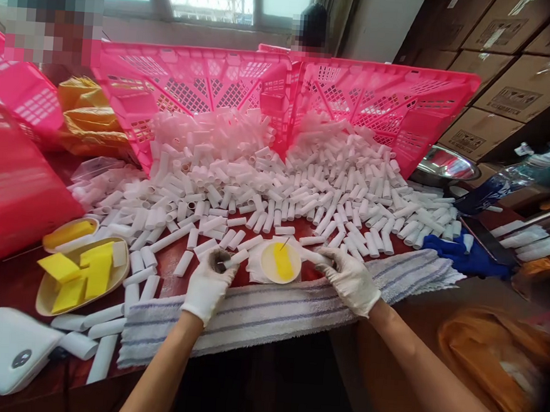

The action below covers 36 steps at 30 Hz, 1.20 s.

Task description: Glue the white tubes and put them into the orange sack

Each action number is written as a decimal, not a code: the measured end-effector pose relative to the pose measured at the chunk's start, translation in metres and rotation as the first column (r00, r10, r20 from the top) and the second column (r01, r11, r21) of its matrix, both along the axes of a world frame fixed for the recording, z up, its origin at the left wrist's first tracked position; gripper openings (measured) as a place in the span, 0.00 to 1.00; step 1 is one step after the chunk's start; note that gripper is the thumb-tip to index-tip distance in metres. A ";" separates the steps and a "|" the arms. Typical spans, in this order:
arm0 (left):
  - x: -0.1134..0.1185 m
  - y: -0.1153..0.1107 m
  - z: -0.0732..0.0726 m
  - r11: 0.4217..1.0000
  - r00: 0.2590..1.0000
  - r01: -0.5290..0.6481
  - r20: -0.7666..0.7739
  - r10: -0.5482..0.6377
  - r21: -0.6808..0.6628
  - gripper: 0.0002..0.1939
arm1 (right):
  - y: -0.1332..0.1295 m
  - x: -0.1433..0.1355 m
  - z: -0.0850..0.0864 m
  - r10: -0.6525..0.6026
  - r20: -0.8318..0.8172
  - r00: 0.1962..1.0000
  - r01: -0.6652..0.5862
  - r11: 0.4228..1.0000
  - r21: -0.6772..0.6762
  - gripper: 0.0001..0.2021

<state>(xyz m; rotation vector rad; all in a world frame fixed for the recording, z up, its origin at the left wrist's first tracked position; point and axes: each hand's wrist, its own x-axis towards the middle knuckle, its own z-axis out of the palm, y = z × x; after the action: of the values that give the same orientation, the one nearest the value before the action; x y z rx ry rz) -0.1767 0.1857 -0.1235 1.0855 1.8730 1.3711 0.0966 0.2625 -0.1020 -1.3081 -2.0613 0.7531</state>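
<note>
My left hand [210, 283], in a white glove with darkened fingertips, is closed on a short white tube [237, 258]. To the right, my right hand [349, 279], gloved the same way, pinches another white tube [315, 257] between thumb and fingers. Between the hands lies a round pale dish [267, 263] with a yellow strip [282, 261] and a thin pin-like piece standing on it. Under the dish is a white cloth or paper. A striped towel [258, 318] runs along the table's front edge beneath both wrists.
Many white tubes [303, 202] spill from pink baskets [194, 78]. At left are a tray [124, 271] of yellow pieces [98, 269] and a white device [8, 350]. A bottle [503, 181], blue cloth [480, 264] and cartons [513, 91] are at right. Two people are behind.
</note>
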 end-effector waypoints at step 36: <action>0.033 0.001 0.005 0.965 0.957 0.248 0.177 -0.229 -0.090 0.18 | -0.006 -0.022 -0.037 0.212 -0.179 0.961 -0.181 0.968 0.174 0.13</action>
<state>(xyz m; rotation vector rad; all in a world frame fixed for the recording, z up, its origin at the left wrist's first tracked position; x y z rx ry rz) -0.1437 0.1870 -0.1184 1.0679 1.6202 1.1668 0.0745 0.2565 -0.1391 -0.9135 -2.0630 0.7564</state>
